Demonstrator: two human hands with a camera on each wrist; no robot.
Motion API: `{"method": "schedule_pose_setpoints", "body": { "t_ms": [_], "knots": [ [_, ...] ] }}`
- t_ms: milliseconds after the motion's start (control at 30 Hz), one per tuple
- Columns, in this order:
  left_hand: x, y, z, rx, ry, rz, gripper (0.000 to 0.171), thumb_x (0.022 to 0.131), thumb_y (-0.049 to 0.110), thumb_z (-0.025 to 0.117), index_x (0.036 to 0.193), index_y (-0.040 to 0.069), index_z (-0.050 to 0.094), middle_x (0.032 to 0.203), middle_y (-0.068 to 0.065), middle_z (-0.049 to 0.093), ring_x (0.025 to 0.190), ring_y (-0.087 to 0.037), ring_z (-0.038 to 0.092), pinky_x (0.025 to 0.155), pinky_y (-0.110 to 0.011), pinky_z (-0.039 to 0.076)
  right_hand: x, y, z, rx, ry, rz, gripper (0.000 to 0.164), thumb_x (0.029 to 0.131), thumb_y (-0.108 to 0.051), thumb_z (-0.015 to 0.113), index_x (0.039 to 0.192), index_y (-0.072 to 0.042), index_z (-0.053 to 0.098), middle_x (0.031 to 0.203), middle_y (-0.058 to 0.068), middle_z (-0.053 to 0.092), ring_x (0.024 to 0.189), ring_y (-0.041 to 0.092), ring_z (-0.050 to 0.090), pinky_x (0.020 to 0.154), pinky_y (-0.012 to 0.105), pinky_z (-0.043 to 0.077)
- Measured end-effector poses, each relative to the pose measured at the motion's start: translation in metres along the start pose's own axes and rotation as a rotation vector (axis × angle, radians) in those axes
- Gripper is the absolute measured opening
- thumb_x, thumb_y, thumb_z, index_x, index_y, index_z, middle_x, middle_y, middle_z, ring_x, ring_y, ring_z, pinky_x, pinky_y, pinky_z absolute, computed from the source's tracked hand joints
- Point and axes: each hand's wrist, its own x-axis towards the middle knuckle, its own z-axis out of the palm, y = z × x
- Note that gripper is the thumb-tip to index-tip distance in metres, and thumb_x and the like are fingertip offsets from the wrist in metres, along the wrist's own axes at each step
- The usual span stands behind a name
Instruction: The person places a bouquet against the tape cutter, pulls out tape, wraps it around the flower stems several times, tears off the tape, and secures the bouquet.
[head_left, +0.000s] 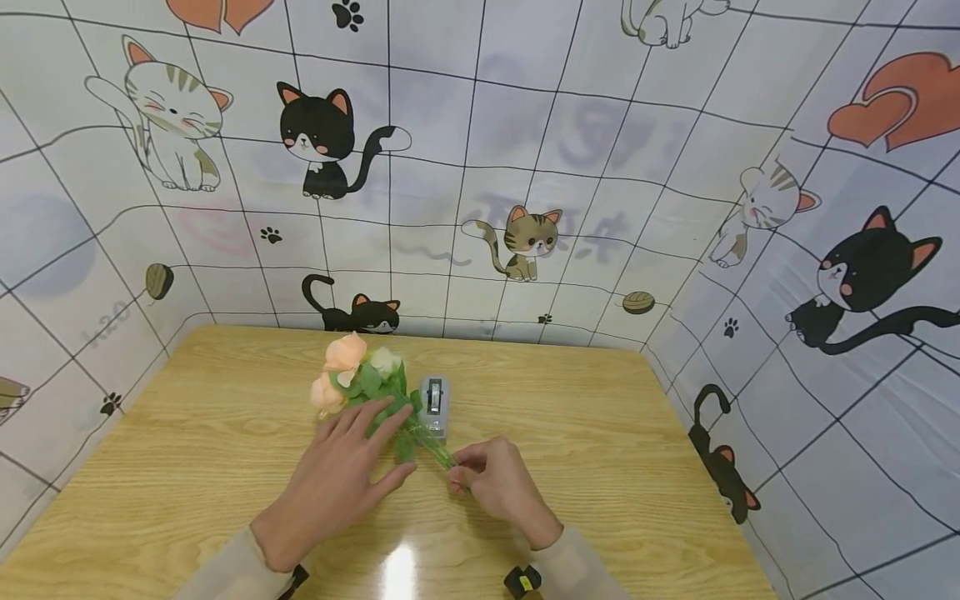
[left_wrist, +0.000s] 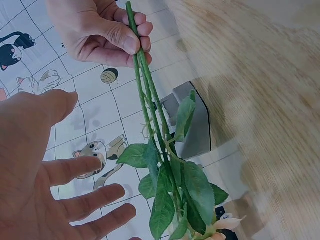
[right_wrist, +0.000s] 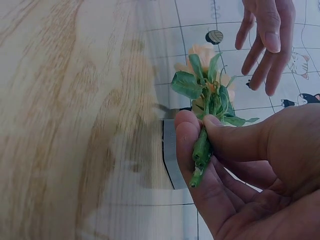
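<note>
Peach flowers (head_left: 345, 353) are showing beyond the left hand (head_left: 337, 467) in the head view; its spread fingers are holding nothing. Beyond the right hand (head_left: 495, 482), a dispenser (head_left: 435, 407) is sitting on the desk (head_left: 562, 400). Left wrist view: the right hand is pinching the stems (left_wrist: 149, 90), presumably so none is slipping loose. Right wrist view: that hand's thumb is pressing near their ends, probably sparing the leaves (right_wrist: 187, 85).

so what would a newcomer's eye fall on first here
Probably the peach and white flowers over the wooden table, left of centre in the head view, their green stems pinched by the right hand. Next, perhaps, the cartoon cats on the white wall behind.
</note>
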Motion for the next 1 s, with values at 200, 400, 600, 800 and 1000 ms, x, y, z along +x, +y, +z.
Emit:
{"method": "schedule_pose_setpoints", "body": {
  "t_ms": [200, 400, 600, 800, 1000],
  "knots": [
    [0.003, 0.002, 0.001, 0.002, 0.008, 0.008, 0.074, 0.104, 0.058, 0.085, 0.165, 0.019, 0.066, 0.163, -0.016, 0.068, 0.142, -0.043, 0.071, 0.113, -0.066, 0.062, 0.001, 0.0, 0.002, 0.015, -0.009, 0.003, 0.011, 0.106, -0.001, 0.083, 0.112, 0.007, 0.088, 0.091, 0.016, 0.087, 0.082, 0.023, 0.084, 0.068, 0.025, 0.067],
    [0.006, 0.002, 0.003, -0.011, -0.004, 0.001, 0.073, 0.104, 0.056, 0.086, 0.165, 0.02, 0.067, 0.164, -0.016, 0.068, 0.142, -0.043, 0.071, 0.113, -0.066, 0.062, 0.0, 0.0, 0.004, 0.032, -0.023, 0.011, 0.011, 0.105, 0.001, 0.083, 0.113, 0.007, 0.087, 0.09, 0.016, 0.087, 0.081, 0.023, 0.084, 0.069, 0.026, 0.068],
    [0.011, 0.002, 0.007, -0.021, -0.017, 0.002, 0.07, 0.106, 0.057, 0.084, 0.163, 0.018, 0.068, 0.165, -0.017, 0.067, 0.145, -0.044, 0.069, 0.116, -0.067, 0.06, 0.001, 0.001, 0.006, 0.011, -0.04, -0.001, 0.01, 0.105, 0.002, 0.082, 0.112, 0.008, 0.087, 0.09, 0.015, 0.087, 0.082, 0.022, 0.084, 0.07, 0.024, 0.068],
    [0.015, 0.004, 0.009, -0.02, -0.027, 0.012, 0.07, 0.108, 0.057, 0.081, 0.164, 0.017, 0.067, 0.165, -0.018, 0.068, 0.147, -0.044, 0.069, 0.117, -0.068, 0.06, 0.001, 0.002, 0.005, -0.01, -0.048, -0.008, 0.013, 0.105, 0.001, 0.083, 0.115, 0.008, 0.087, 0.093, 0.015, 0.088, 0.084, 0.024, 0.086, 0.073, 0.025, 0.069],
    [0.018, 0.005, 0.012, -0.018, -0.02, 0.022, 0.068, 0.108, 0.057, 0.081, 0.161, 0.015, 0.069, 0.163, -0.019, 0.069, 0.146, -0.042, 0.069, 0.119, -0.066, 0.059, 0.001, 0.002, 0.005, -0.032, -0.068, -0.018, 0.013, 0.106, 0.0, 0.083, 0.115, 0.008, 0.087, 0.094, 0.014, 0.088, 0.084, 0.024, 0.086, 0.074, 0.026, 0.07]
  ]
}}
